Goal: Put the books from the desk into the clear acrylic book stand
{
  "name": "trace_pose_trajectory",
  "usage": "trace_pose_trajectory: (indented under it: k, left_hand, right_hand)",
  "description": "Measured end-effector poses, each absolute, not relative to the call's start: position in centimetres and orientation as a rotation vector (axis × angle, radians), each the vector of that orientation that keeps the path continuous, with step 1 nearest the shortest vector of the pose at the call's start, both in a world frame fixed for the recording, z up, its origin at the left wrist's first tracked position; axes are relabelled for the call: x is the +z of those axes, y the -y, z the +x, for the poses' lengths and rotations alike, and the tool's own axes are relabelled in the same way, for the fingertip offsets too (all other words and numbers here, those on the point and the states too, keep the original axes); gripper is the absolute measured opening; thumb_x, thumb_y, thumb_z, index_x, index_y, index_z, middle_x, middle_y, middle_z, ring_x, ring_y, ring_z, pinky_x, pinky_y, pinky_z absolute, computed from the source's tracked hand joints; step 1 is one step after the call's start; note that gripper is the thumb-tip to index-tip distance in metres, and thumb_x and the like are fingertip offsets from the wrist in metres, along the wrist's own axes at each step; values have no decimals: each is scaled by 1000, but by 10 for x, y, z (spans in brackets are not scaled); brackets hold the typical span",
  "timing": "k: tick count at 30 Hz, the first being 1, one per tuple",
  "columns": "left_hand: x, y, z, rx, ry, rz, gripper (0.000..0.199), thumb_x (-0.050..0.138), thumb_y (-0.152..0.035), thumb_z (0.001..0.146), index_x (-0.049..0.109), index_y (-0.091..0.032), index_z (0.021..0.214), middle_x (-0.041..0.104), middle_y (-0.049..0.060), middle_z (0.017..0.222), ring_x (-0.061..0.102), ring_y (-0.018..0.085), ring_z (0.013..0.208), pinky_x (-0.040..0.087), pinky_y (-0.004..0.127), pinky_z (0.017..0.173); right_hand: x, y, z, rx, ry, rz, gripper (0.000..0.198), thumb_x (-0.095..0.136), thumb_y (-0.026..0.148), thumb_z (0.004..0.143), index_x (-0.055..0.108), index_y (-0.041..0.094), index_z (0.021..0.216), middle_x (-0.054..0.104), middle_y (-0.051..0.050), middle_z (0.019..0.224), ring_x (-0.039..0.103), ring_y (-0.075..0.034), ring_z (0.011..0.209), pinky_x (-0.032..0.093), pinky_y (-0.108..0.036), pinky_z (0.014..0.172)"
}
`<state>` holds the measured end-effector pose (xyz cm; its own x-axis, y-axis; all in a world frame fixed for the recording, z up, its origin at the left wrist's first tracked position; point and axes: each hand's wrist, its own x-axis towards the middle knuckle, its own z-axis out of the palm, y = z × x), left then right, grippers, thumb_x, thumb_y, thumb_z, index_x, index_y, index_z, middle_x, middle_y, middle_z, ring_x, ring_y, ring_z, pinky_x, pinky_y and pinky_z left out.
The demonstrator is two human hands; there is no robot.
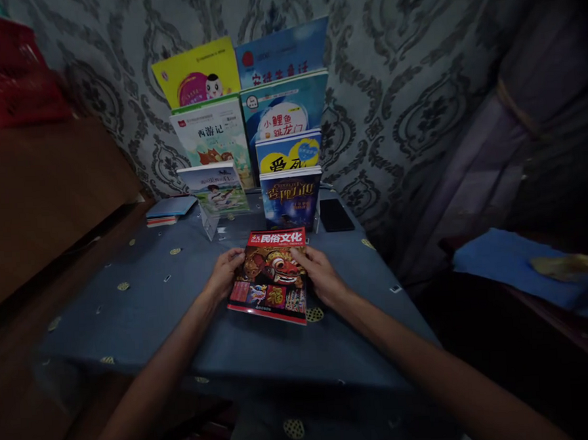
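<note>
Between my two hands is a red and black book (272, 280) with a carved mask on its cover, tilted over the table. My left hand (224, 273) grips its left edge, thumb on the cover. On the opposite edge my right hand (321, 274) holds it the same way, fingers hidden beneath. Just beyond, a dark blue book (291, 197) stands at the front of a clear rack (208, 223). To its left in the rack is a book with a seated figure on its cover (218, 190).
Taller books stand behind, including a yellow one (200, 70) and a blue one (285, 50). A small stack of books (170, 210) lies at the table's back left. A black phone-like slab (336, 215) lies right of the rack. The table (146, 319) has a blue cloth.
</note>
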<state>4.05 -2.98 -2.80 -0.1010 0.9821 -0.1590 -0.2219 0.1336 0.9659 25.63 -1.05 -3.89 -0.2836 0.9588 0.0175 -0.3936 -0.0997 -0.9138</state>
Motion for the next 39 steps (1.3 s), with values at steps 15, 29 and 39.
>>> trace_pose_trajectory:
  k: [15, 29, 39]
  left_hand:
    - [-27, 26, 35, 575, -2052, 2268, 18, 46, -24, 96, 61, -19, 106, 70, 10, 102, 65, 24, 99, 48, 32, 82]
    - [-52, 16, 51, 419, -1977, 2469, 36, 38, -10, 96, 51, -8, 129, 63, 22, 127, 60, 28, 118, 47, 41, 101]
    - [-57, 13, 46, 484, -1908, 2462, 31, 37, -15, 98, 51, -12, 126, 64, 19, 125, 60, 27, 117, 47, 44, 100]
  right_hand:
    - [-73, -20, 272, 346, 1968, -1124, 31, 56, 22, 85, 65, 20, 114, 68, -13, 114, 61, -31, 107, 49, -49, 97]
    - [-73, -16, 230, 303, 2485, -936, 43, 47, 28, 97, 56, 17, 137, 58, -16, 144, 49, -28, 138, 34, -54, 117]
    - [-79, -41, 272, 286, 2272, -1123, 39, 46, 25, 94, 63, 17, 128, 66, -15, 133, 59, -30, 126, 41, -52, 111]
